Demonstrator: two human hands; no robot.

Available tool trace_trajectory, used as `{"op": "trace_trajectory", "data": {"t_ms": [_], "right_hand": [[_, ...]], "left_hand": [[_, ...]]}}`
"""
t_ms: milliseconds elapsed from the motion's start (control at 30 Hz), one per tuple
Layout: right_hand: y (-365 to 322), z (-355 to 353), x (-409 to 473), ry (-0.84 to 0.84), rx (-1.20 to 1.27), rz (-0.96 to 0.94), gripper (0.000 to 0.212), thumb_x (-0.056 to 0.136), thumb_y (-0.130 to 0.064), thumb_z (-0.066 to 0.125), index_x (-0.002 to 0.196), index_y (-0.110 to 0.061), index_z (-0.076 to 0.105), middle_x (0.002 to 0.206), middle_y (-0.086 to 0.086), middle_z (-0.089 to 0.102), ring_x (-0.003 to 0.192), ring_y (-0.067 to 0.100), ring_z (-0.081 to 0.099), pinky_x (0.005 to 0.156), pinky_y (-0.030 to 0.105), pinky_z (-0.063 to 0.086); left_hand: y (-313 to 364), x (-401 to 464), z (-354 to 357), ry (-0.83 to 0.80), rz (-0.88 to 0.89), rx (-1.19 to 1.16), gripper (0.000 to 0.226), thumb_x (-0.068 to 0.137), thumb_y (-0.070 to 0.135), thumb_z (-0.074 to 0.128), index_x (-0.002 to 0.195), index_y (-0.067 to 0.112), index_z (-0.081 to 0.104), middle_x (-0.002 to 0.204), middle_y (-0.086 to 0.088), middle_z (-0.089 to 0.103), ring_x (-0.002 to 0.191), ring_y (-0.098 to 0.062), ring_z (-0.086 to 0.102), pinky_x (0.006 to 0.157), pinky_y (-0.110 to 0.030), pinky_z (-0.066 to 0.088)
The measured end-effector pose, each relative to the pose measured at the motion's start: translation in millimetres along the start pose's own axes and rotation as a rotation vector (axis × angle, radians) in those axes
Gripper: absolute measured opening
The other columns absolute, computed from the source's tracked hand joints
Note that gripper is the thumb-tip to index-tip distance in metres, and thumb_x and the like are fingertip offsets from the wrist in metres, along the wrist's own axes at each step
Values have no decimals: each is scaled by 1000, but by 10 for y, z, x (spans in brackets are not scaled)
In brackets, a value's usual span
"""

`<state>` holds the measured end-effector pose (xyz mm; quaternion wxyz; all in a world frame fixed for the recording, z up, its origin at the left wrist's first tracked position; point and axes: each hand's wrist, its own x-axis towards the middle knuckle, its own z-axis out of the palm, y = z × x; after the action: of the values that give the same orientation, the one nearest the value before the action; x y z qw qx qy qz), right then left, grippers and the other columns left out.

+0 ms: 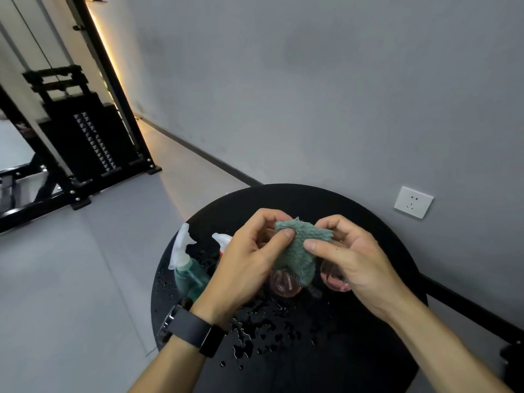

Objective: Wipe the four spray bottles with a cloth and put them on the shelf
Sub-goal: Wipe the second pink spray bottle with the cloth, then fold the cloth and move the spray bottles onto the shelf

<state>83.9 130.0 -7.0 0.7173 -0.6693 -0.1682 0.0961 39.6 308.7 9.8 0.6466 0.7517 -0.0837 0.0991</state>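
Gym corner, grey and bare.
Black cable machine (85,131) with weight stack against the left wall, grey floor (71,279), wall socket (413,202) beside a small round black worktop (283,194).

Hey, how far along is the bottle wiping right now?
Nothing looks finished. Both the left hand and right hand pinch the green cloth above the wet black table. The green spray bottle and other bottles, partly hidden, sit on the table. No shelf is in view, so wiping and shelving remain.
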Motion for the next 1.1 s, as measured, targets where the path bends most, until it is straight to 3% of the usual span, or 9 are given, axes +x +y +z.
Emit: {"op": "trace_trajectory", "data": {"t_ms": [167,233,300,433,500,633,800,967,1100], "right_hand": [[76,159,-127,-11,-21,20,12,83,2,69,91,-4,62,81,-1,72,61,0,64,48,9,43],[127,200,-192,-24,-63,32,16,82,4,69,94,-7,66,87,-2,75,78,3,70,63,15,53],[181,227,-255,-45,-103,42,21,82,4,70,97,-11,69,96,-1,75,94,8,70,77,22,55],[278,271,-418,-67,-179,68,24,83,2,70,99,-16,72,97,1,75,97,13,70,88,27,54],[331,307,-528,-77,-218,79,24,84,0,70,99,-18,73,96,0,75,96,11,70,88,26,53],[398,381,-728,-91,-254,106,24,85,3,67,100,-15,73,95,0,76,94,9,70,83,21,53],[476,429,-968,-179,-335,150,23,86,2,66,98,-16,73,93,3,75,92,14,71,81,29,57],[597,373,-1138,-342,-362,312,15,86,-3,67,95,-14,72,91,7,75,88,18,71,79,38,60],[756,325,-1156,-498,-386,487,14,86,-5,67,98,-12,69,88,4,73,85,20,71,79,37,60]], "left_hand": [[-112,-202,-166,-10,-162,61,27,86,15,75,103,34,67,78,15,66,63,-6,58,58,-17,47],[-176,-287,-216,-21,-193,140,23,88,15,74,96,36,69,79,8,69,67,-16,61,63,-26,50],[-221,-384,-247,-39,-200,195,20,88,16,72,92,36,70,90,-2,73,84,-30,66,77,-40,55],[-290,-620,-258,-64,-229,249,18,88,14,72,85,32,68,76,1,69,65,-12,58,62,-27,47],[-318,-733,-258,-75,-260,259,17,87,13,71,83,30,67,70,5,64,59,-8,52,58,-23,42],[-362,-954,-245,-95,-276,284,13,86,17,72,85,29,67,89,-12,69,70,-12,59,68,-33,49],[-467,-1314,-206,-109,-311,294,10,82,19,72,85,28,67,85,-13,70,71,-15,60,72,-45,51],[-603,-1524,-210,-234,-416,266,15,83,9,71,84,23,67,73,5,65,67,-5,56,67,-27,46],[-758,-1559,-147,-360,-566,227,16,81,4,66,83,19,65,76,5,67,70,-10,63,68,-32,56]]}}
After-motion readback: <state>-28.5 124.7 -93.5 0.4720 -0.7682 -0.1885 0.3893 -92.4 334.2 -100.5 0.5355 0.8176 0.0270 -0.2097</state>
